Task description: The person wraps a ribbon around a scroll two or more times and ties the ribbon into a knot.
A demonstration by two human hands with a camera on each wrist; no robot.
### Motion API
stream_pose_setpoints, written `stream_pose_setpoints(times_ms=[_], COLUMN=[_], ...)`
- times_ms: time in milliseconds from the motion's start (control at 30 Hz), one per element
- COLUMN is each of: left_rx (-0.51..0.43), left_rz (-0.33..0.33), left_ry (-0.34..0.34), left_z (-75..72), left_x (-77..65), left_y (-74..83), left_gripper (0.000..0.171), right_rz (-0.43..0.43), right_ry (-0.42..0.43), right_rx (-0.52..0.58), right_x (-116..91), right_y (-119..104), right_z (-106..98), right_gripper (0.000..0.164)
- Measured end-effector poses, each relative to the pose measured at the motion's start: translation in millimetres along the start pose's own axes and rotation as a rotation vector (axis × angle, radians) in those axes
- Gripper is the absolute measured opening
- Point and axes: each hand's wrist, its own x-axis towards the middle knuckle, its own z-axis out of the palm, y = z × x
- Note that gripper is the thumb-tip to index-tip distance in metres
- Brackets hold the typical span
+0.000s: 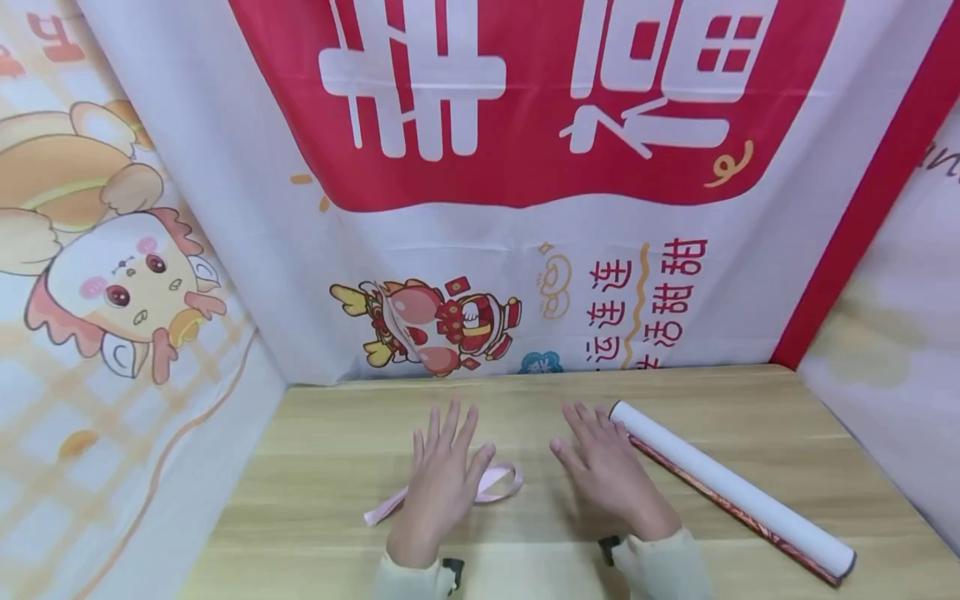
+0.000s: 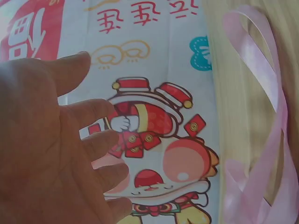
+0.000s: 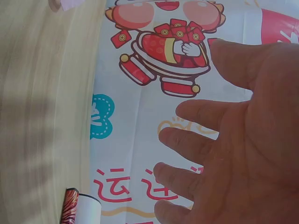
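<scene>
My left hand (image 1: 444, 475) is held over the wooden table with its fingers straight and spread, holding nothing. A pink ribbon (image 1: 386, 507) lies looped on the tabletop and passes behind that hand in the head view. In the left wrist view the bare palm shows, with the twisted ribbon (image 2: 280, 107) off to the right. My right hand (image 1: 611, 471) is also spread and holds nothing; its fingertips overlap the upper end of a rolled-up poster (image 1: 738, 487) in the head view. The roll is white outside with a red printed edge. Its end (image 3: 88, 210) shows low in the right wrist view.
The light wooden table (image 1: 330, 433) ends at a white hanging cloth (image 1: 480, 242) with red panels, characters and a cartoon dragon. Printed cloth also walls the left (image 1: 150, 433) and right (image 1: 892, 400) sides. Dark straps (image 1: 609, 550) sit at the wrists.
</scene>
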Motion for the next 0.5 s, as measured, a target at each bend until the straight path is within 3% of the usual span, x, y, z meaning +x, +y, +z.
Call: stream_pose_setpoints(times_ms=[133, 300, 500], left_rx=[-0.003, -0.017, -0.028], left_rz=[-0.01, -0.021, -0.129], left_ry=[-0.022, -0.024, -0.068], left_z=[-1.1, -0.5, -1.9], left_x=[6.9, 6.0, -1.5], left_y=[-13.5, -37.6, -61.5], left_gripper=[0.066, 0.047, 0.038], right_rz=[-0.001, 0.003, -0.009], right_ry=[0.003, -0.04, -0.088], right_rx=[0.016, 0.033, 0.06], right_x=[3.8, 3.5, 3.1], right_y=[-0.3, -0.4, -6.0], right_z=[-2.4, 0.1, 11.3], right_gripper=[0.071, 0.075, 0.078])
